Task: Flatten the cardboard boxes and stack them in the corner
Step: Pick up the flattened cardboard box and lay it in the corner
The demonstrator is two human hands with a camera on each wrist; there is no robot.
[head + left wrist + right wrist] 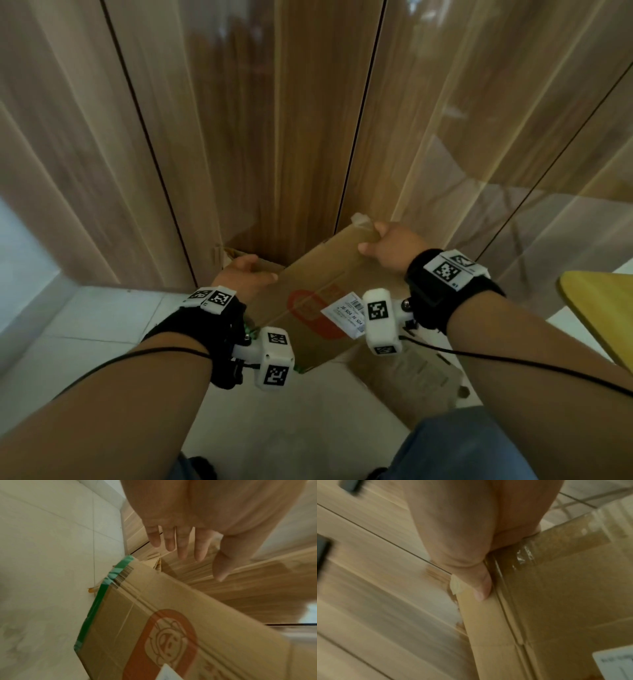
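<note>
A flattened cardboard box [318,284] with a red logo and a white label [344,313] hangs tilted over the floor in front of the wooden corner. My right hand [387,246] grips its far right corner, the thumb [482,592] pressed on the cardboard [556,601]. My left hand [245,274] is at the box's left edge. In the left wrist view its fingers [181,545] are straight and spread just above the cardboard [171,615], whose edge carries green tape [102,595]. Whether they touch it is not clear.
Another flat cardboard [411,373] lies on the pale tiled floor [102,325] under the held box. A further piece of cardboard [233,255] leans in the corner against the wooden panels [291,137]. A yellow tabletop edge [599,308] juts in at the right.
</note>
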